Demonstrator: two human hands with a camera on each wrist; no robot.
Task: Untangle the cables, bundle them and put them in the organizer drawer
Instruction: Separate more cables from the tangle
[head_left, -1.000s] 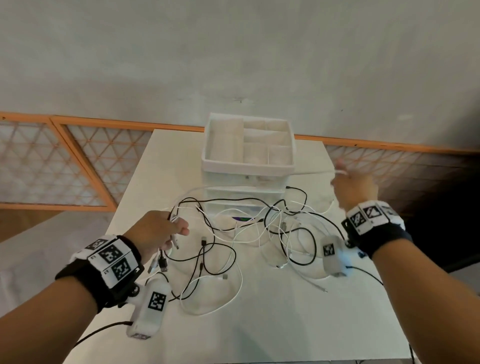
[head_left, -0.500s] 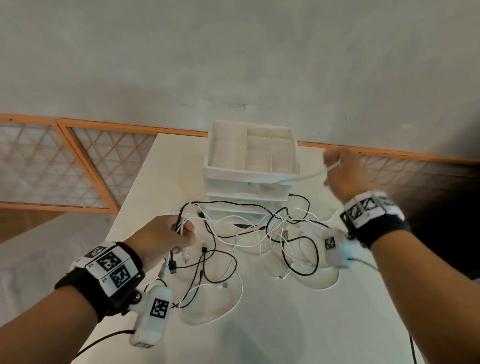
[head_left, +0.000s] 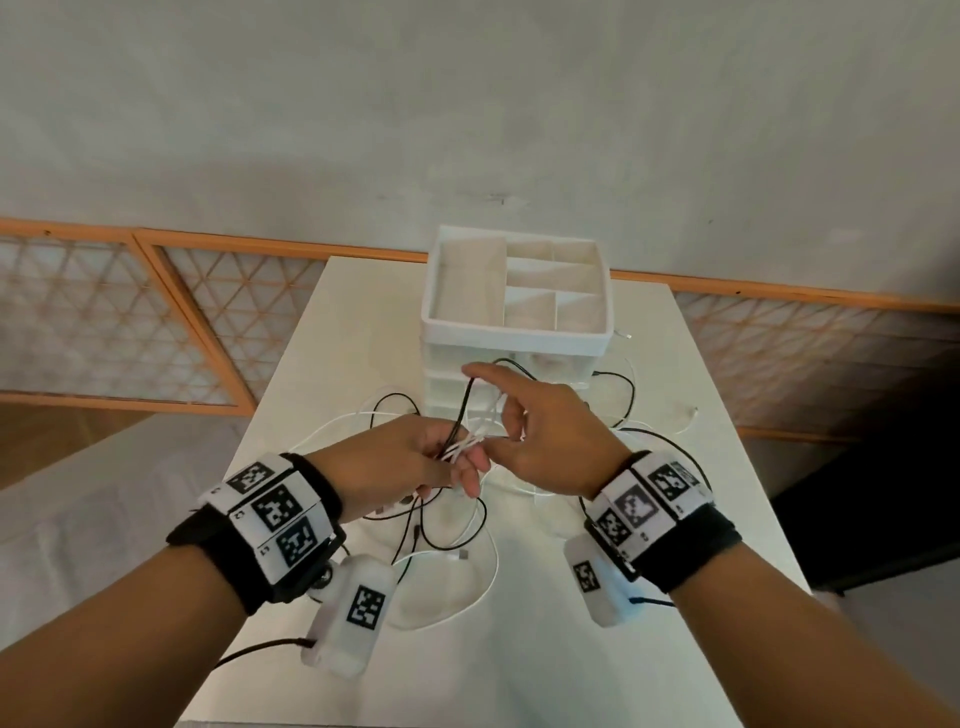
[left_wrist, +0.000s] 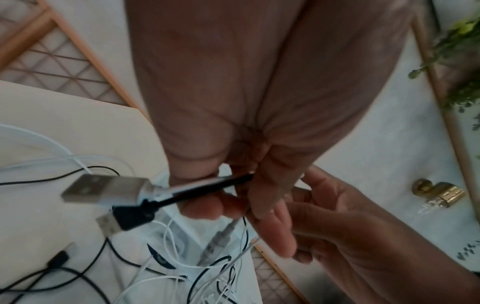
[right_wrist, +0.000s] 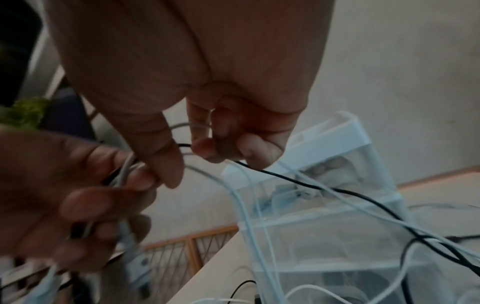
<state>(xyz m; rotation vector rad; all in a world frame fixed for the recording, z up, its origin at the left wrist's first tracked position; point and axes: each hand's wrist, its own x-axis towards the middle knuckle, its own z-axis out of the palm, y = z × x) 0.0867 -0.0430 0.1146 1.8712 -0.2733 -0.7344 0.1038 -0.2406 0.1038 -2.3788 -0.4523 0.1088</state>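
Observation:
Over the table, in front of the white organizer (head_left: 514, 335), my two hands meet. My left hand (head_left: 457, 465) grips a bunch of white and black cable ends; in the left wrist view a silver USB plug (left_wrist: 103, 189) and a black one (left_wrist: 124, 220) stick out of that fist. My right hand (head_left: 498, 415) is just right of it, fingers curled round a black cable (right_wrist: 285, 176) and white strands that run down to the tangle (head_left: 447, 545) on the table. The organizer's top tray holds nothing; its translucent drawers (right_wrist: 324, 205) stand behind the cables.
The white table (head_left: 519, 665) is narrow, with edges close on both sides. Loose loops of cable lie around the organizer's base. An orange-framed lattice screen (head_left: 156, 332) runs behind and to the left. A brass object (left_wrist: 439, 193) and green leaves (left_wrist: 462, 61) show in the left wrist view.
My right hand left the far right of the organizer and came in to the centre, meeting my left. My left hand rose and moved right with its bunch of cable ends.

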